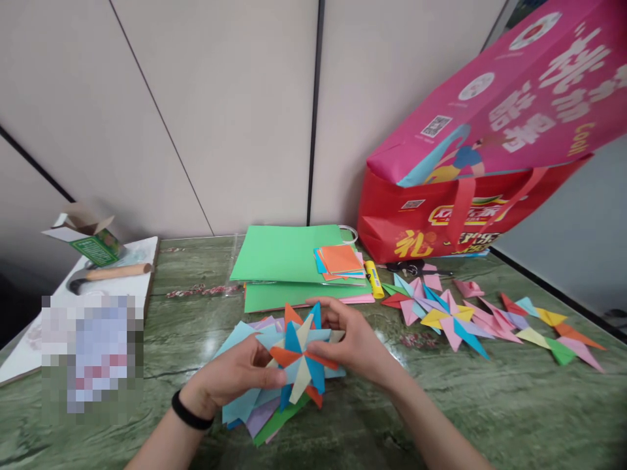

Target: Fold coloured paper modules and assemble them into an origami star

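Note:
Between my hands is a many-pointed folded paper star [302, 356] in orange, blue, pale cream and light blue. My left hand [240, 375], with a black band on the wrist, pinches the star's left side, thumb on top. On the opposite side, my right hand [350, 339] grips its right points between thumb and curled fingers. Underneath and to the left lies a loose pile of coloured paper sheets [240, 401], light blue, purple and green, partly hidden by the star and my left hand.
Green card sheets [279, 254] lie behind, with small orange squares [340, 260] and a yellow glue stick [374, 281]. Several folded paper pieces [450, 320] spread at right, before a red bag [406, 215] and a pink bag [465, 117]. A wooden-handled tool [122, 272] and green box [98, 245] stay left.

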Tool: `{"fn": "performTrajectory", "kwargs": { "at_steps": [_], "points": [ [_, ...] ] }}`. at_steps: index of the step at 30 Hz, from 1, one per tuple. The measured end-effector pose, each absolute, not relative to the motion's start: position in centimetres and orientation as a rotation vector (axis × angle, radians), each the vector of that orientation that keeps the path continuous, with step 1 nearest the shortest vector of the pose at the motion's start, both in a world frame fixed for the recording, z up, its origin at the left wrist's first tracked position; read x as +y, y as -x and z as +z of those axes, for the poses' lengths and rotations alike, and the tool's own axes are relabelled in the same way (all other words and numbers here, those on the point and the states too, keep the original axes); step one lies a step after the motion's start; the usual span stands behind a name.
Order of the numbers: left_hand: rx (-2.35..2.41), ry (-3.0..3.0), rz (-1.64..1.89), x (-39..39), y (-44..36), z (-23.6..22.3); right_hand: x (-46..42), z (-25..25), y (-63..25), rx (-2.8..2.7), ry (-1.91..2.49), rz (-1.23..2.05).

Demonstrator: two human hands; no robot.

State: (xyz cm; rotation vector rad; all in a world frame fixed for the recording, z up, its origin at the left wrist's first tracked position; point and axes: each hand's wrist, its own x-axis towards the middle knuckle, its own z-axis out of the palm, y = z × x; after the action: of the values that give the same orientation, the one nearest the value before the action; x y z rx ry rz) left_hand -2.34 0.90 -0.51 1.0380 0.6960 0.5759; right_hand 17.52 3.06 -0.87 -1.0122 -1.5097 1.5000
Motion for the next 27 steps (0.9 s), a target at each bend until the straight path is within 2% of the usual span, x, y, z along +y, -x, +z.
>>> {"fn": "performTrajectory", "kwargs": {
  "at_steps": [7, 11, 17, 20, 24, 27],
  "points": [
    [1.070, -1.022, 0.748, 0.8, 0.9, -1.3, 3.1, -1.2, -17.3, -1.479, 0.995, 1.483],
    [1.028, -0.967, 0.839, 0.8, 0.6, -1.1, 3.3, -1.7, -17.5, -1.400, 1.017, 1.562],
    [0.996, -1.006, 0.835, 0.8, 0.6, -1.1, 3.5, -2.2, -17.5, -1.390, 1.053, 1.497],
    [1.082, -1.096, 0.849, 0.9, 0.7, -1.0, 3.3, -2.2, -17.3, -1.522, 1.053, 1.258],
    [1.262, -1.413, 0.906, 1.2, 0.5, -0.7, 3.0, -1.7, -17.1, -1.795, 0.940, 0.610],
    [1.241, -1.571, 0.900, 1.2, 0.1, -0.7, 2.7, -1.3, -17.1, -1.861, 0.828, 0.324]
  ]
}}
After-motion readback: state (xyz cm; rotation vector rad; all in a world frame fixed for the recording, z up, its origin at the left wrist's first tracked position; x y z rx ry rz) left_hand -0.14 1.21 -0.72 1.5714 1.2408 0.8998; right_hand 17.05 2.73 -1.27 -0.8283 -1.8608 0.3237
